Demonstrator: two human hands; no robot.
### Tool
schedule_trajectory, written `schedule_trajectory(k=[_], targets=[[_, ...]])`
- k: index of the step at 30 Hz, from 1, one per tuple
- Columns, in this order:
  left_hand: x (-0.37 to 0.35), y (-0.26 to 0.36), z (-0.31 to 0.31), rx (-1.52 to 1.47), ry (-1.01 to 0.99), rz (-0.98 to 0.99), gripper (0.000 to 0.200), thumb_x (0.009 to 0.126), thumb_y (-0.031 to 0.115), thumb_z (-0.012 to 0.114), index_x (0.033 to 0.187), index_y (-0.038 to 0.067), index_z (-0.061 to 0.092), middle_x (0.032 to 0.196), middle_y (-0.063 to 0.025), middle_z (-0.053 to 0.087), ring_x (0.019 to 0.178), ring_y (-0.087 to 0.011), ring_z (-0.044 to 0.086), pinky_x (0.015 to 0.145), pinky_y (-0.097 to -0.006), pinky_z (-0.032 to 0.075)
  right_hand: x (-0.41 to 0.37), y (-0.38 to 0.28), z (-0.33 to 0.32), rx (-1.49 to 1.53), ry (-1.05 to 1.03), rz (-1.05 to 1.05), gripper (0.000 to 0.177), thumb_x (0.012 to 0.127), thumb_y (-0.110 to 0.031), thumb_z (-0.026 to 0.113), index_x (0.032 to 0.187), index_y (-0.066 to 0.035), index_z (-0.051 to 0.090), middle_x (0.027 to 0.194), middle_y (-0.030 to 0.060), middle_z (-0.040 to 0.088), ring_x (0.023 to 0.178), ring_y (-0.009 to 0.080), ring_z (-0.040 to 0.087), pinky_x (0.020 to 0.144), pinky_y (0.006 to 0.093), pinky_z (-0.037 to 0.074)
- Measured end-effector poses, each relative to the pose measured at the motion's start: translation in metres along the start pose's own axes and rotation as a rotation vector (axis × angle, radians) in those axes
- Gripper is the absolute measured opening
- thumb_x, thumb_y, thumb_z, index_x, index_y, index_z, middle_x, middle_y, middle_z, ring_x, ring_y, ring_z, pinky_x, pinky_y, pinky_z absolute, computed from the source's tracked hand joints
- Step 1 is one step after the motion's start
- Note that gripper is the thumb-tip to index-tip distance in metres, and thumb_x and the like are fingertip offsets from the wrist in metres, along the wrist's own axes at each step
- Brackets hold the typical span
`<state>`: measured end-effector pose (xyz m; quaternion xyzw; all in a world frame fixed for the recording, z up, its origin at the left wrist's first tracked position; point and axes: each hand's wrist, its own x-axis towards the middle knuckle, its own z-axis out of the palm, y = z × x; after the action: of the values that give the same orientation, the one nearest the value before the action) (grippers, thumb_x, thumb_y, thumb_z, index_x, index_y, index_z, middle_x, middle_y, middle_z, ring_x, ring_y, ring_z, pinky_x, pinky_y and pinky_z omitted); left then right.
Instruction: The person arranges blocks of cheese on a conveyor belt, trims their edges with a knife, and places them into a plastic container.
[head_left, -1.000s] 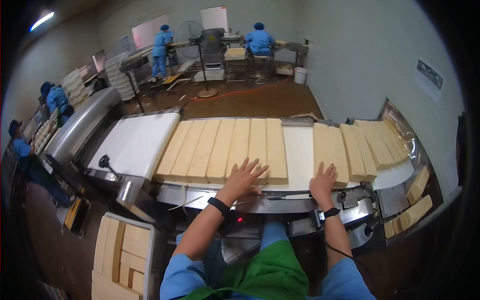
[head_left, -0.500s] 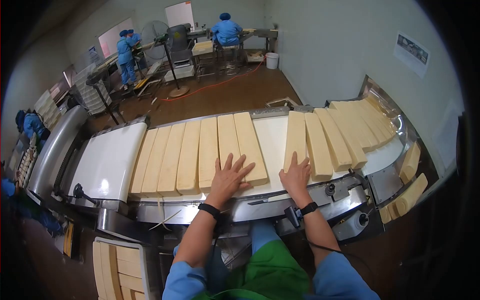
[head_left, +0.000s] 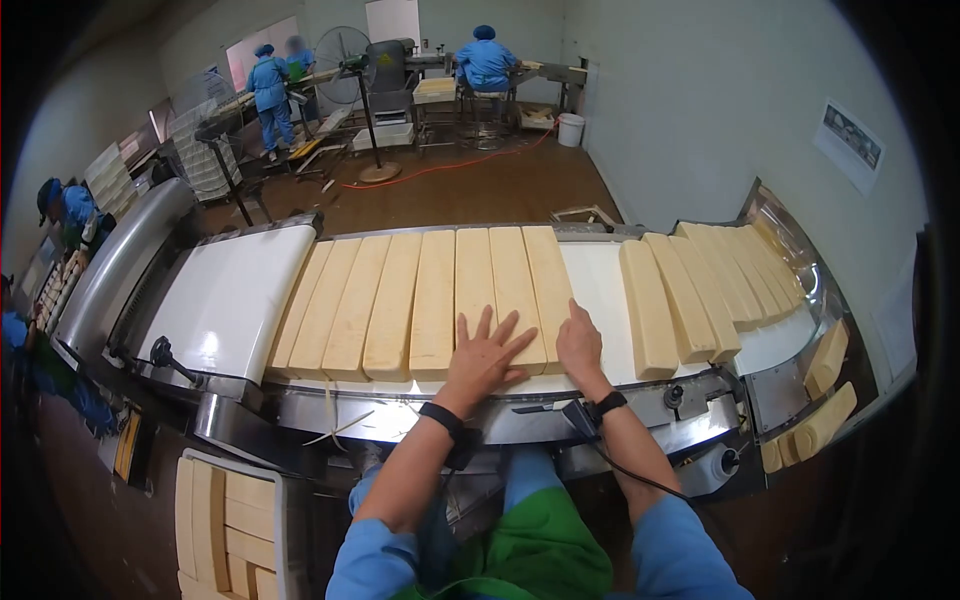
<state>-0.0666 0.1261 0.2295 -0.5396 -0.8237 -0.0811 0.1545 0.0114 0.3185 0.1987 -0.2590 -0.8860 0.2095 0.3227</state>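
Long pale-yellow blocks [head_left: 390, 300] stand side by side in a tight row across the white belt [head_left: 600, 290]. My left hand [head_left: 485, 360] lies on the near ends of blocks in this row, its fingers spread. At the row's right end, my right hand [head_left: 579, 350] rests with fingers stretched forward against the right side of the last block [head_left: 546, 280]. Neither hand is wrapped round anything. Beyond a strip of bare belt, a second group of blocks [head_left: 648, 310] fans out to the right.
A metal rail [head_left: 330, 410] edges the belt in front, with a thin blade-like piece [head_left: 540, 408] on it. A white sloped plate [head_left: 220, 300] lies left. A crate [head_left: 278, 530] of blocks stands below. Co-workers in blue [head_left: 487, 65] are at the back and far left.
A separate block has moved left under my right hand and now sits against the left row. The gap now lies to its right. The camera view has shifted slightly.
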Motion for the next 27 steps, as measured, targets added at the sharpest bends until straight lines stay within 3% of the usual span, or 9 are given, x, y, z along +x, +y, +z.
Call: schedule_trajectory(k=[4,7,10,11,14,20,23,26,27], targets=[[0.01,0.017,0.009,-0.054,0.034,0.034,0.074,0.083,0.057,0.065,0.148,0.036,0.039,0.154,-0.0049,0.039,0.141,-0.0399,0.034,0.108,-0.0687,0.028,0.008,0.025,-0.002,0.117,-0.073,-0.144,0.045,0.093,-0.018,0.054,0.133,0.002,0.053,0.128,0.0231,0.059,0.115,0.0407,0.058,0.096,0.0493,0.048],[0.018,0.021,0.008,-0.06,0.046,0.022,0.07,0.084,0.061,0.06,0.147,0.037,0.041,0.154,-0.0021,0.039,0.142,-0.0368,0.033,0.11,-0.0679,0.025,-0.005,0.015,-0.066,-0.513,0.15,-0.176,0.053,0.09,-0.024,0.061,0.136,0.0,0.051,0.131,0.0254,0.053,0.124,0.0413,0.049,0.098,0.0542,0.044],[0.018,0.019,0.008,-0.05,0.025,0.018,0.068,0.086,0.057,0.061,0.147,0.036,0.042,0.154,-0.0034,0.039,0.142,-0.0371,0.033,0.11,-0.0664,0.026,-0.021,0.028,-0.106,-0.674,-0.002,0.34,0.063,0.085,-0.029,0.069,0.139,-0.004,0.049,0.133,0.0286,0.047,0.128,0.0436,0.041,0.1,0.0575,0.041],[0.018,0.019,0.007,-0.053,0.018,0.014,0.066,0.086,0.056,0.061,0.146,0.035,0.043,0.154,-0.0034,0.039,0.143,-0.0368,0.032,0.111,-0.066,0.025,-0.023,0.04,-0.107,-0.567,-0.033,0.444,0.071,0.081,-0.03,0.073,0.142,-0.006,0.046,0.133,0.0301,0.041,0.121,0.0471,0.045,0.098,0.0556,0.043],[0.017,0.018,0.004,-0.057,0.003,0.003,0.065,0.086,0.056,0.062,0.145,0.035,0.044,0.154,-0.0033,0.039,0.143,-0.0367,0.032,0.111,-0.0659,0.025,-0.028,0.043,-0.112,-0.482,-0.101,0.359,0.066,0.083,-0.026,0.067,0.142,-0.004,0.046,0.124,0.0294,0.052,0.114,0.045,0.053,0.095,0.0494,0.047],[0.016,0.019,0.005,-0.052,-0.011,-0.015,0.067,0.085,0.054,0.064,0.146,0.034,0.044,0.154,-0.0044,0.039,0.143,-0.0378,0.032,0.11,-0.0672,0.025,0.006,0.105,-0.083,0.562,-0.156,0.418,0.048,0.089,-0.011,0.048,0.136,0.001,0.051,0.102,0.0276,0.067,0.102,0.0391,0.065,0.091,0.0433,0.051],[0.019,0.026,0.007,-0.04,0.024,0.006,0.068,0.086,0.054,0.063,0.147,0.034,0.042,0.154,-0.0056,0.039,0.142,-0.0388,0.033,0.109,-0.068,0.025,0.01,0.09,-0.039,0.297,-0.045,0.044,0.045,0.091,-0.007,0.045,0.133,0.004,0.053,0.113,0.0273,0.065,0.105,0.0399,0.064,0.092,0.0452,0.05],[0.028,0.041,0.008,-0.05,0.037,0.049,0.069,0.087,0.056,0.06,0.148,0.034,0.04,0.153,-0.0064,0.04,0.141,-0.0393,0.034,0.109,-0.0674,0.026,0.009,0.049,-0.017,0.024,0.107,-0.128,0.042,0.093,-0.009,0.045,0.131,0.005,0.054,0.117,0.0266,0.064,0.106,0.0422,0.062,0.095,0.045,0.05],[0.031,0.046,0.009,-0.055,0.039,0.064,0.068,0.087,0.057,0.06,0.148,0.034,0.04,0.153,-0.0063,0.04,0.142,-0.0391,0.034,0.109,-0.0671,0.027,0.013,0.046,-0.02,0.071,0.066,-0.06,0.039,0.094,-0.013,0.049,0.13,0.003,0.056,0.122,0.0266,0.062,0.108,0.0425,0.061,0.097,0.0438,0.05]])
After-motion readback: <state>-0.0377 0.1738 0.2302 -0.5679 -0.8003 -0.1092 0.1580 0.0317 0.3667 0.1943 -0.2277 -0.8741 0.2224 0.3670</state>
